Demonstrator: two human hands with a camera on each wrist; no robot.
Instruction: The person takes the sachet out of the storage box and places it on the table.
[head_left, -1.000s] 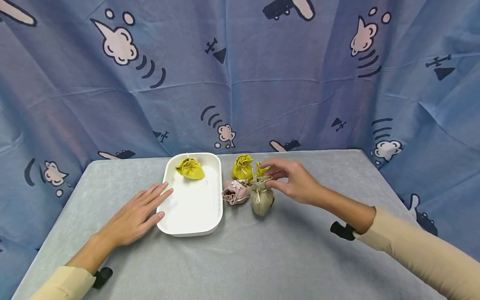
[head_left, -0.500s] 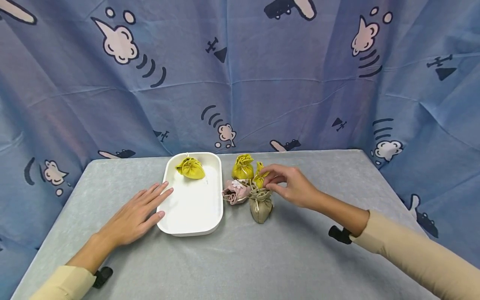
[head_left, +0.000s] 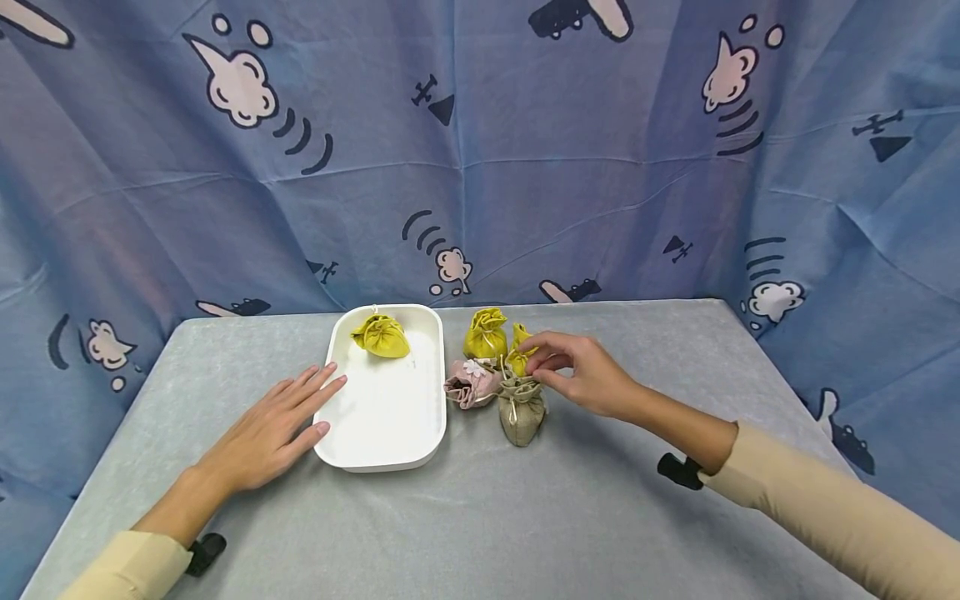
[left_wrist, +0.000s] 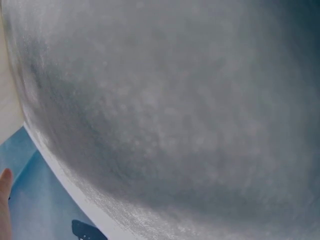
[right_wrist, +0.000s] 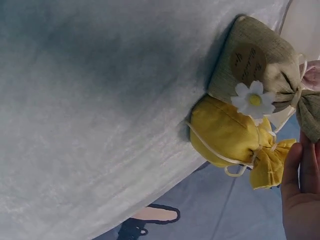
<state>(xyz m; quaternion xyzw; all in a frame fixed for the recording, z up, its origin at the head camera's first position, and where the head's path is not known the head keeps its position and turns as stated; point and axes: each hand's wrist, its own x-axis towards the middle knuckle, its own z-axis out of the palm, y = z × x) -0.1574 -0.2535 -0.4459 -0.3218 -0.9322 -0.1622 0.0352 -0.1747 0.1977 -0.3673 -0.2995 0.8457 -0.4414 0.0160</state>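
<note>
My right hand [head_left: 581, 371] pinches at the flared top of a grey-green drawstring pouch [head_left: 522, 421], with fingertips right at its mouth. In the right wrist view this pouch carries a round brown label and a white flower [right_wrist: 254, 100]. A yellow pouch [head_left: 519, 357] stands close behind it, partly hidden by my fingers. To the left, a pink pouch [head_left: 472, 385] lies on its side, with another yellow pouch [head_left: 486, 335] behind it. My left hand [head_left: 266, 433] lies with straight fingers at the left rim of a white tray [head_left: 382, 458].
A yellow pouch [head_left: 381, 337] lies inside the tray near its far end. The grey cloth-covered table [head_left: 480, 533] ends at a blue printed curtain [head_left: 480, 167]. The left wrist view holds mostly blurred grey tablecloth [left_wrist: 175, 100].
The grey-green pouch has come slightly toward me and tips differently, uncovering more of the yellow pouch behind. My right hand has shifted slightly down. The left hand stays still.
</note>
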